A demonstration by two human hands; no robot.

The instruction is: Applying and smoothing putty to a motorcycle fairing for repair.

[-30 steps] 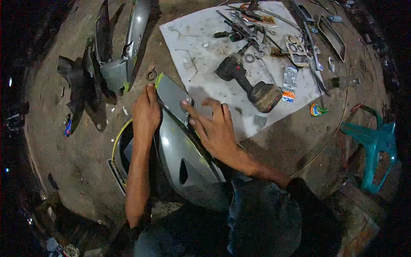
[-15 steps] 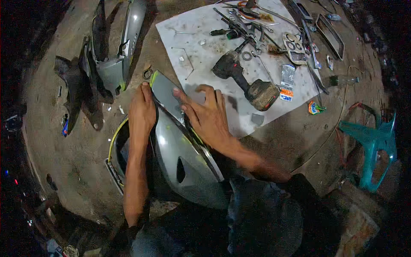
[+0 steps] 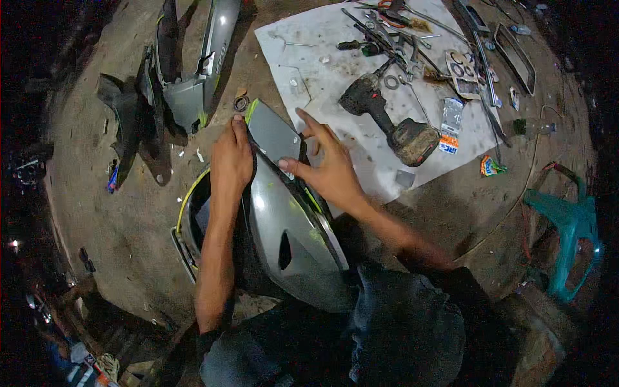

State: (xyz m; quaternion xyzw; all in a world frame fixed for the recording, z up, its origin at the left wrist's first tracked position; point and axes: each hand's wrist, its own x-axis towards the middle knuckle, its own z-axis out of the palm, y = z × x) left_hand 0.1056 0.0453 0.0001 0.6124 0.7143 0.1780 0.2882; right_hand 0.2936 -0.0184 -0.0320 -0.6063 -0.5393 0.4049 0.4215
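A grey motorcycle body panel (image 3: 280, 242) with yellow-green edges lies tilted across my lap, its narrow end pointing away from me. Along its upper part runs a dark seam, and a dark slot opens lower on its face. My left hand (image 3: 232, 158) grips the panel's left edge near the far end; most of its fingers are hidden behind it. Over the right side, my right hand (image 3: 332, 169) has its fingers apart. Its thumb is by the seam, while the index finger reaches past the panel's right edge. Whether the thumb touches the surface I cannot tell.
On a white sheet (image 3: 300, 61) lie a dirty cordless drill (image 3: 393, 122), several wrenches (image 3: 412, 59) and a small packet (image 3: 451, 126). More grey panels (image 3: 184, 103) rest at the far left. A teal plastic frame (image 3: 564, 226) sits at the right. A ring (image 3: 241, 104) lies beyond the panel.
The right hand has opened wider, its index finger lifting off the panel's upper face toward the right edge. My left hand keeps its hold. The whole view has shifted slightly.
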